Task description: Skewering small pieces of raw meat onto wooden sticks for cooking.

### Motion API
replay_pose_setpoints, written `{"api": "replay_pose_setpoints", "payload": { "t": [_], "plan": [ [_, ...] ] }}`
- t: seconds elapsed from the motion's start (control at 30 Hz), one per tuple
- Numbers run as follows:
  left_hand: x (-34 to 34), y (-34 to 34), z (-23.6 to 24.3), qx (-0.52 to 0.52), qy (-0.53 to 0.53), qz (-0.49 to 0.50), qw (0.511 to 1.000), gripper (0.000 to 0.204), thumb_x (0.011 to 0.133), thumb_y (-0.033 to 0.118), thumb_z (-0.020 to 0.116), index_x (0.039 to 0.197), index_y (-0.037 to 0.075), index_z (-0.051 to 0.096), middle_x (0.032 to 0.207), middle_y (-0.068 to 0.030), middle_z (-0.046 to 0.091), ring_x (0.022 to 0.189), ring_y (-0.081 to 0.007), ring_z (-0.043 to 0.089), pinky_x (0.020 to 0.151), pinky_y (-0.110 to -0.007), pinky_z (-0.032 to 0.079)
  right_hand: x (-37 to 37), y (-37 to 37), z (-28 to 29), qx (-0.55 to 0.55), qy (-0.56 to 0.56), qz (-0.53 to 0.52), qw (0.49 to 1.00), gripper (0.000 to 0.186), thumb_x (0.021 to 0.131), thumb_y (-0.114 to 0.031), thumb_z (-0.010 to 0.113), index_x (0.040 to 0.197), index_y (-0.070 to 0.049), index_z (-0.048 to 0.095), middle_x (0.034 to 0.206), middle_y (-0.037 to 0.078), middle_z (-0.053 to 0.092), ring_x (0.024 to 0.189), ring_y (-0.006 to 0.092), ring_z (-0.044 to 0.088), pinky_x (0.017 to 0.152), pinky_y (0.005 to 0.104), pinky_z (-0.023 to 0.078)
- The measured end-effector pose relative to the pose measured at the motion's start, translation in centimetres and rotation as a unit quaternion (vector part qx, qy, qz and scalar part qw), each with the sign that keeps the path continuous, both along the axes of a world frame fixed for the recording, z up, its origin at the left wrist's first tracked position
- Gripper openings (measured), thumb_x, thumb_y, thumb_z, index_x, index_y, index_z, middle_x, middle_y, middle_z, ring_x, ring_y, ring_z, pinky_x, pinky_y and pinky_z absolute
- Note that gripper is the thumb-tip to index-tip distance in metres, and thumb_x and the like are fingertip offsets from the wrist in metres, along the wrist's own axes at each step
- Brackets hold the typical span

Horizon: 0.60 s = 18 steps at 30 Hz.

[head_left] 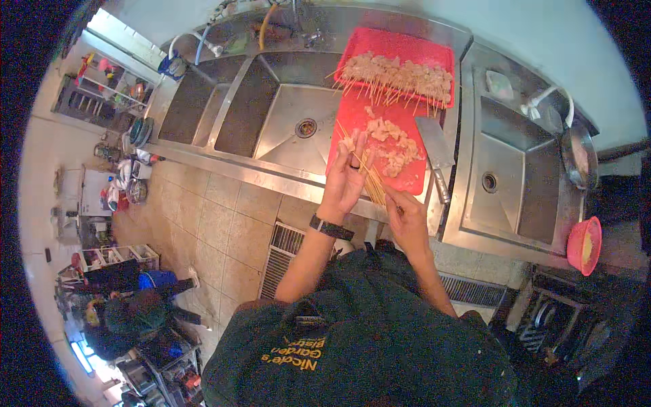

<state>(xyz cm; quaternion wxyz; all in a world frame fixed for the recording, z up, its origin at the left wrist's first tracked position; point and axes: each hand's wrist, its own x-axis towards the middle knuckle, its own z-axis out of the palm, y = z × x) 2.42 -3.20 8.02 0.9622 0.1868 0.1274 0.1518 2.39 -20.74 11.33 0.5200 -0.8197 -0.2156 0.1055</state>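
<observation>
Over the near left edge of the red cutting board (pixel 344 105), my left hand (pixel 344 184) is turned palm up. Its thumb and fingers close around a small piece of raw meat (pixel 349 144) with a thin skewer tip beside it. My right hand (pixel 409 222) is closed in a pinch at the lower end of a bamboo skewer, next to a bundle of loose skewers (pixel 374 186) on the board. Cut pieces of pale raw meat (pixel 400 152) lie spread to the right of my fingers. Exactly how the skewer passes into the meat is partly hidden by my left fingers.
A red tray (pixel 400 42) behind the board holds many loaded meat skewers (pixel 397 78). A cleaver (pixel 436 146) lies along the board's right side. Steel sinks (pixel 298 146) (pixel 498 193) flank it. A pink basket (pixel 584 245) stands far right. Another person (pixel 135 312) is at lower left.
</observation>
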Motion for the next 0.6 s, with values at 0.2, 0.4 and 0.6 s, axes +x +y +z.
{"api": "replay_pose_setpoints", "payload": {
  "t": [0.2,0.4,0.6],
  "plan": [
    [-1.1,-0.3,0.4,0.023,0.000,0.006,1.000,0.040,0.102,0.026,0.047,0.136,0.007,0.042,0.150,-0.0058,0.039,0.138,-0.0174,0.038,0.114,-0.040,0.037,-0.9,0.8,-0.1,0.013,-0.059,0.002,0.998,0.025,0.090,-0.005,0.057,0.112,0.003,0.067,0.094,0.021,0.068,0.080,0.0318,0.069,0.069,0.0369,0.055],
    [-1.9,-0.5,0.6,0.010,-0.020,0.001,1.000,0.029,0.101,0.017,0.048,0.127,0.005,0.052,0.138,-0.0048,0.052,0.133,-0.0178,0.045,0.115,-0.038,0.036,-1.5,0.9,0.0,0.018,-0.066,-0.026,0.997,0.023,0.089,-0.004,0.061,0.110,0.003,0.068,0.085,0.019,0.068,0.072,0.0240,0.066,0.062,0.0324,0.050],
    [-2.1,0.1,1.7,0.040,-0.003,-0.044,0.998,0.029,0.100,0.017,0.049,0.125,0.004,0.054,0.133,-0.0101,0.055,0.131,-0.0224,0.047,0.114,-0.039,0.037,-1.4,0.0,-0.3,0.029,-0.088,-0.019,0.996,0.027,0.089,-0.005,0.058,0.114,0.000,0.067,0.085,0.018,0.066,0.076,0.0300,0.067,0.066,0.0365,0.054]
  ]
}}
